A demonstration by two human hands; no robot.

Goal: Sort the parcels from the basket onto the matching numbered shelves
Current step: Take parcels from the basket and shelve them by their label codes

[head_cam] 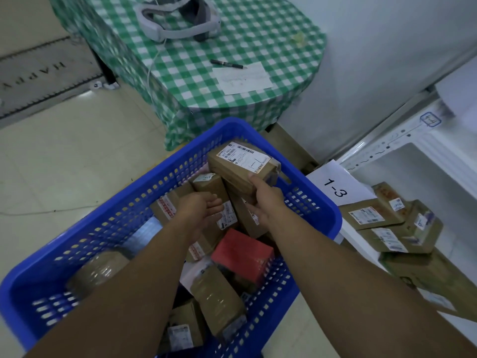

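Blue basket [322, 202]: perforated plastic, on the pale tiled floor in front of the desk and just beside the white shelf, filled with a jumble of parcels.
Held parcel [240, 164]: brown cardboard box raised over the far side of the basket. Its white shipping label faces up and carries a handwritten mark that reads like "1-1".
Right hand [265, 200]: grips the near end of the held parcel, thumb on top and fingers curled underneath.
Left hand [198, 210]: low over the brown boxes in the middle of the basket, fingers bent; whether it has hold of anything cannot be told.
Red parcel [242, 251]: lies in the basket between the two forearms.
Taped brown parcel [219, 301]: tilted, nearer the person, just below the red one.
Sign "1-3" [335, 189]: white sheet at the corner of the shelf, just beside the basket rim.
Shelf [387, 171]: white, at the right.
Shelved parcels [371, 215]: several brown labelled boxes and flat packs piled next to the sign.
Desk [258, 29]: covered with a green-and-white checked cloth, carrying a grey-white headset [178, 24], a black pen [227, 64] and a sheet of paper [242, 77].
Doormat [38, 76]: grey, lettered, on the floor at the left.
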